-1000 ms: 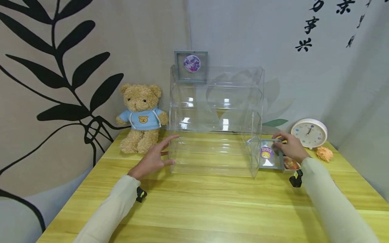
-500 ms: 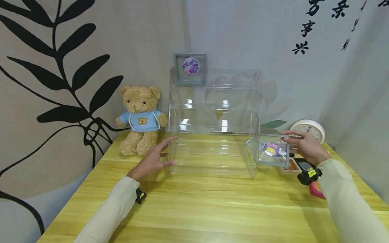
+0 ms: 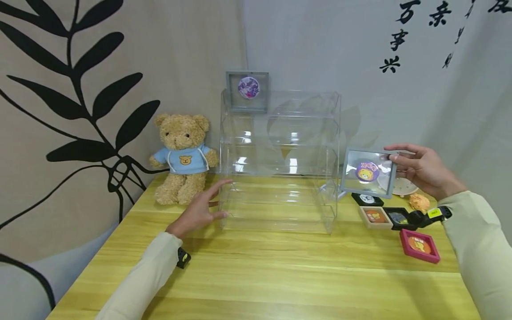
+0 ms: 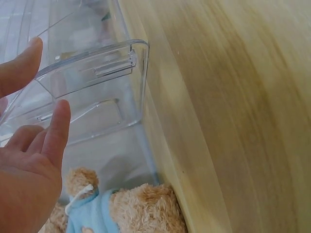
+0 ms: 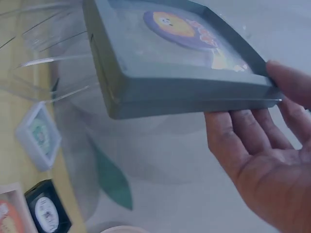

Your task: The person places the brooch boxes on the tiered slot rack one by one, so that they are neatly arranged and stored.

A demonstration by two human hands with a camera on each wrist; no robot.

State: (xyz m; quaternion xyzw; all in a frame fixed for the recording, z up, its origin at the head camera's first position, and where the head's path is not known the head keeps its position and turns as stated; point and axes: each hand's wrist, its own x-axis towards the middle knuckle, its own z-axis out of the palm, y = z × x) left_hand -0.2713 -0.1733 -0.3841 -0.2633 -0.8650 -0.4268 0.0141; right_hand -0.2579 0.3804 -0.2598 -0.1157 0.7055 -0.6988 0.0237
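Observation:
My right hand pinches the right edge of a grey-edged clear display frame, raised above the table just right of the tiered rack. A round purple badge with a yellow bear face sits inside it. In the right wrist view the thumb lies on the front of the frame and the fingers are behind. My left hand is at the left side of the clear acrylic rack, thumb and fingers spread. Its fingertips are right at the side panel. Another grey frame stands at the rack's top left.
Small framed badges lie at right: a pink-red frame, a cream one, and black ones. A white clock is partly behind the held frame, near an orange fluffy ball. A teddy bear sits left of the rack.
My right hand has lifted the grey display frame off the table, up and to the right, uncovering the small frames beneath. The left hand stays at the rack's side.

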